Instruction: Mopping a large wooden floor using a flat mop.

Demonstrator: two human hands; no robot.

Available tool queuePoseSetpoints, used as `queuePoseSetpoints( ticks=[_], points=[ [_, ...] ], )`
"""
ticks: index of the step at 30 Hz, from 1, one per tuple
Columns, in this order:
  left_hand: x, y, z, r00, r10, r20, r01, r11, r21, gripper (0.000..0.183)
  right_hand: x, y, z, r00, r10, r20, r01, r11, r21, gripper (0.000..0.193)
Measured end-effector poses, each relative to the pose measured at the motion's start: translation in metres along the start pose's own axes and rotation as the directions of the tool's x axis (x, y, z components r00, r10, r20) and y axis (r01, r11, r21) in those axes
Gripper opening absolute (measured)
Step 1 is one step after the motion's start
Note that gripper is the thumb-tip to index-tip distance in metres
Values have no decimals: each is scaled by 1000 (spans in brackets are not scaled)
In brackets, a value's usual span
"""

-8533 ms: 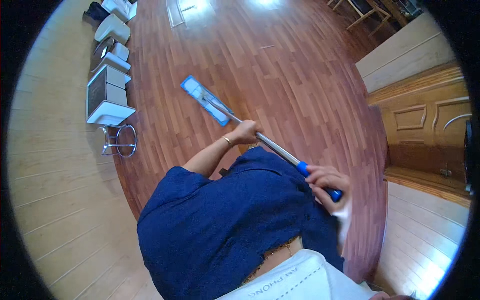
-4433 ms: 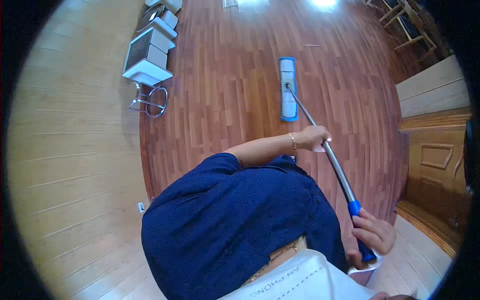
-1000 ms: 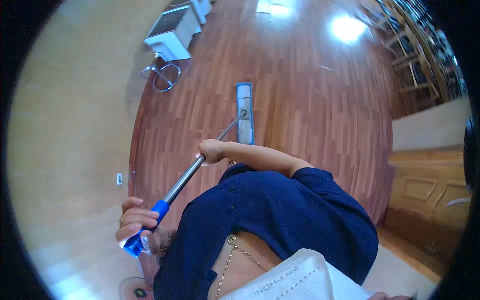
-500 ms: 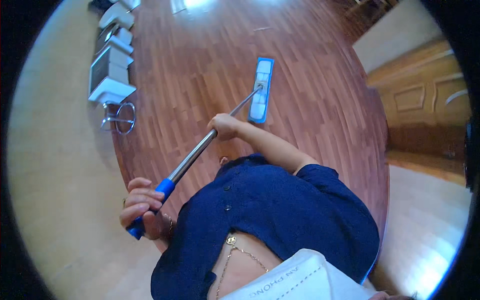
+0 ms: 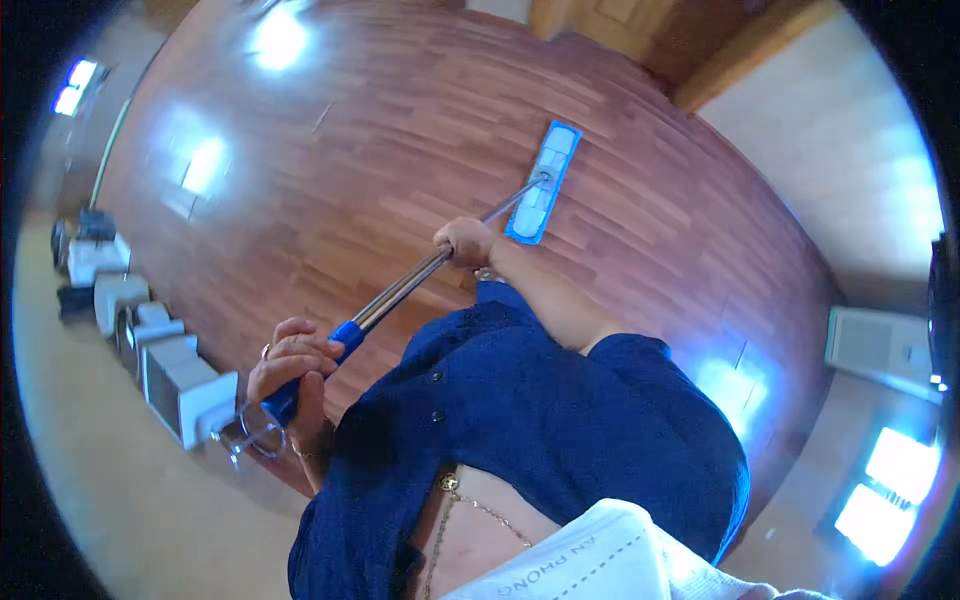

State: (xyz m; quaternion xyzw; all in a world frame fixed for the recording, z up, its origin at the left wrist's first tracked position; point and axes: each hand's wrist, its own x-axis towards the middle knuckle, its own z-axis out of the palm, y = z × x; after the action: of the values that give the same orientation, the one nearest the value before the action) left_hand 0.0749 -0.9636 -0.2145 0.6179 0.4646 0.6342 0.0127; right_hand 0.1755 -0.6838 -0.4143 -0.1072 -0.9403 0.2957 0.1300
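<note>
A flat mop with a blue-edged, white-topped head [image 5: 534,212] rests on the wood-look floor ahead of me. Its silver pole [image 5: 402,285] slants back toward my left side and ends in a blue grip. My left hand [image 5: 293,362] is closed around that blue grip [image 5: 346,335], fingers over the top. Farther down the pole, my right hand [image 5: 466,243] wraps the metal shaft, its arm reaching across my front. The dark blue shirt [image 5: 560,400] I wear fills the lower middle.
Along the left wall stand several white and grey appliance-like items [image 5: 185,385] and a round metal-framed stand [image 5: 262,430]. A wooden door [image 5: 640,25] is at the far side. To the right is a white floor-standing unit [image 5: 880,342] near bright windows [image 5: 890,490].
My view has swung to the right, so the left-wall items appear lower and farther left. The mop head sits slightly more to the right in view. Both hands keep their hold.
</note>
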Motion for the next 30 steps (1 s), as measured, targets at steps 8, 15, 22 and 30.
queuePoseSetpoints(
  ticks=[8,15,22,30],
  points=[
    [21,-191,-40,909,76,410,-3,985,-174,4,12,86,104,881,412,-230,-405,911,80,20],
    [396,-266,21,557,196,807,468,728,-501,10,100,101,-115,422,745,-517,-658,644,391,22],
    [480,-278,85,201,454,868,539,689,-485,16,83,86,-145,236,600,-764,-658,678,329,16],
    [428,-241,240,209,507,836,561,638,-527,13,-42,167,-169,87,346,-934,-698,690,190,30]
  ],
)
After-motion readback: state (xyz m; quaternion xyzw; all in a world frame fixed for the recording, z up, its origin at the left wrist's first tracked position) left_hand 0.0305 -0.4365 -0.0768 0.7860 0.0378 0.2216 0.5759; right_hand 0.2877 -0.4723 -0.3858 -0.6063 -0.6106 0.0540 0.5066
